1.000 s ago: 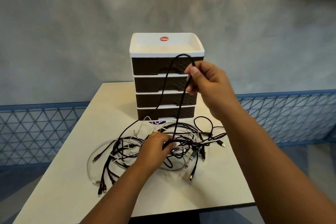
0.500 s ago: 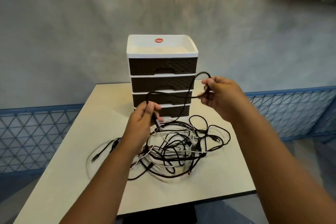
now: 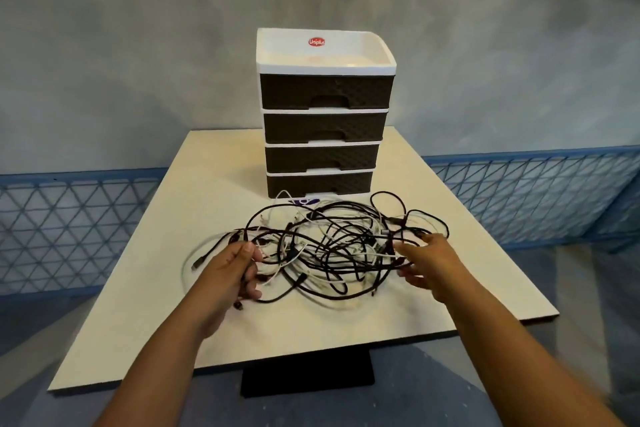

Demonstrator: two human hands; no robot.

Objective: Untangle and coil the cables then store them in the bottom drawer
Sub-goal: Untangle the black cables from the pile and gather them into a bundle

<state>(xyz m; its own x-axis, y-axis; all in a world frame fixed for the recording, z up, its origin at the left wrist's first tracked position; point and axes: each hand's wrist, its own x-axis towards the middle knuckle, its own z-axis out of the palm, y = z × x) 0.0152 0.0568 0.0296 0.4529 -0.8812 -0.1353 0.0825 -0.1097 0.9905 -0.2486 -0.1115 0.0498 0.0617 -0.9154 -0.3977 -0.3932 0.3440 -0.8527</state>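
A moment ago both hands held a black cable up in front of the drawer unit; now that cable is back down and no strand is lifted clear of the pile. At about 9 o'clock of the tangle, the left hand (image 3: 235, 270) rests low on the bench (image 3: 138, 305) with its fingers curled around black strands at the edge of the pile. The cables (image 3: 339, 246), black and white mixed, lie in one loose knot at the middle of the bench, just in front of the drawer unit (image 3: 325, 121) at 12 o'clock. Its bottom drawer (image 3: 318, 184) looks closed, as do the three above. At 3 o'clock of the tangle, the right hand (image 3: 429, 260) is spread with relaxed fingers, its tips touching or just short of the outer loops; it holds nothing. Judging by this, the pull on that one cable has been abandoned or reset, and the person seems to be hunting for a better end to start from. Nothing is coiled yet, so the task appears to be at its very beginning.
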